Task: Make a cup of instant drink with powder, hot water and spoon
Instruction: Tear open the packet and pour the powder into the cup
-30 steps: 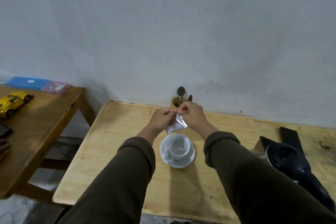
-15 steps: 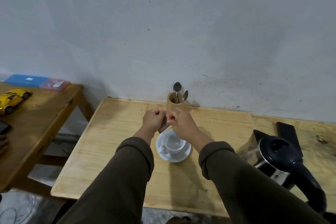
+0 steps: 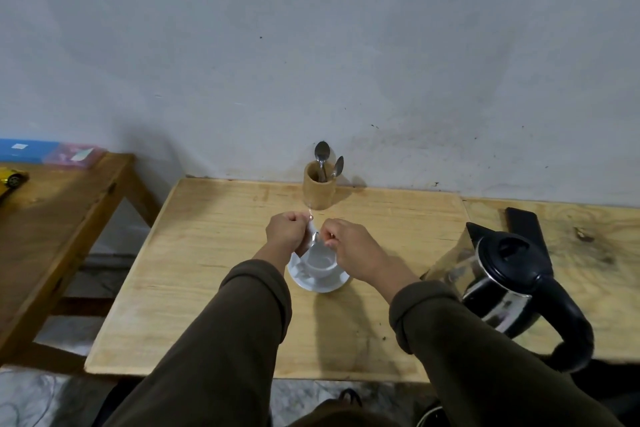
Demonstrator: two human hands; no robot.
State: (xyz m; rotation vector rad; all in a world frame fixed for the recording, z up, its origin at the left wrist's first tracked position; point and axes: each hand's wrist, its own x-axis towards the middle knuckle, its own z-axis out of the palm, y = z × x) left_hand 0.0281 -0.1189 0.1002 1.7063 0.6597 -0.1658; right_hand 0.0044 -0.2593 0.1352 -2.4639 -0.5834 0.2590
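Observation:
A white cup (image 3: 320,264) stands on a white saucer (image 3: 322,282) in the middle of the light wooden table (image 3: 214,253). Both hands hover just above the cup's far rim. My left hand (image 3: 286,231) and my right hand (image 3: 353,246) pinch a small silvery powder sachet (image 3: 312,234) between them, held upright over the cup. Most of the sachet is hidden by my fingers. Behind them a bamboo holder (image 3: 318,185) with two spoons (image 3: 327,165) stands against the wall.
A black and glass electric kettle (image 3: 512,277) stands at the right, with a dark flat object (image 3: 524,225) behind it. A second wooden table (image 3: 52,218) at the left carries a yellow toy car (image 3: 10,177) and flat boxes (image 3: 52,154).
Both hands have come down with the sachet from in front of the spoon holder to just above the cup. The view has tilted, showing more of the kettle.

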